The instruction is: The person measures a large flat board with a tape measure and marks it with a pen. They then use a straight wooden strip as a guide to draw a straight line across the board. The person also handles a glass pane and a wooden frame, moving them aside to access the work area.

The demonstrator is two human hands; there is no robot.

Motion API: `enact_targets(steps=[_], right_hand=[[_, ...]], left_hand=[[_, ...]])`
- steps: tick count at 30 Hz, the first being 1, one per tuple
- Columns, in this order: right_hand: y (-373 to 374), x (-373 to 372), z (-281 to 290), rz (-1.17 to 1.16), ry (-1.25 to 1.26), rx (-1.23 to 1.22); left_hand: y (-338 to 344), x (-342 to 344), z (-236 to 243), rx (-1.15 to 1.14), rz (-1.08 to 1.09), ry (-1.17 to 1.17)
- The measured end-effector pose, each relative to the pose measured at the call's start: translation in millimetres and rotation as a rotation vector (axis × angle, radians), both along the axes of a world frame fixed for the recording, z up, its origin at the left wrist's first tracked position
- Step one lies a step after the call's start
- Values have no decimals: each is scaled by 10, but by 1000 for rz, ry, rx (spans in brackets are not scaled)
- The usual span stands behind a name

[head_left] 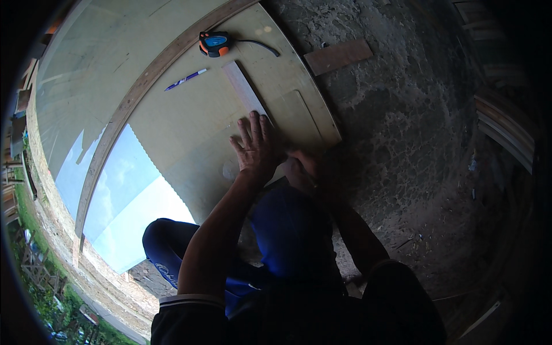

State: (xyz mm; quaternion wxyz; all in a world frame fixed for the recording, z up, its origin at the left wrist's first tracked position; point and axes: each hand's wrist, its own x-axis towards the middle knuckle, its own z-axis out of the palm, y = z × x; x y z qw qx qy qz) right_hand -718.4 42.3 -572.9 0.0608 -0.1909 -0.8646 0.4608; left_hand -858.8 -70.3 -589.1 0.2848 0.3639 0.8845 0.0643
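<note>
My left hand (256, 149) lies with its fingers spread over the lower end of a short, flat wooden strip (242, 86), pressing on it. Beneath the strip is a pale, smooth panel (195, 129) with what looks like a clear glass sheet (293, 112) on top. Close beside the left hand, at the panel's near right side, my right hand (303, 167) is closed; what its fingers grip is in shadow and cannot be made out. Beyond the strip rest a black and orange tape measure (214, 44) and a purple-and-white pen (186, 79).
A long wooden batten (144, 80) crosses the panel at left. Beyond it, a glossy surface (129, 190) mirrors the sky. A small board (339, 56) lies on the rough floor (397, 109) at right. My bent knee (164, 238) is near the panel's front edge.
</note>
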Motion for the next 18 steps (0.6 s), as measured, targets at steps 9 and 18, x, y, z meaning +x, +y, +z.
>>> enact_targets(steps=[9, 18], right_hand=[[-36, 302, 170, -21, -62, 22], [-122, 1388, -105, 171, -618, 225]], left_hand=[[44, -45, 49, -8, -1, -7], [20, -7, 64, -17, 13, -25]])
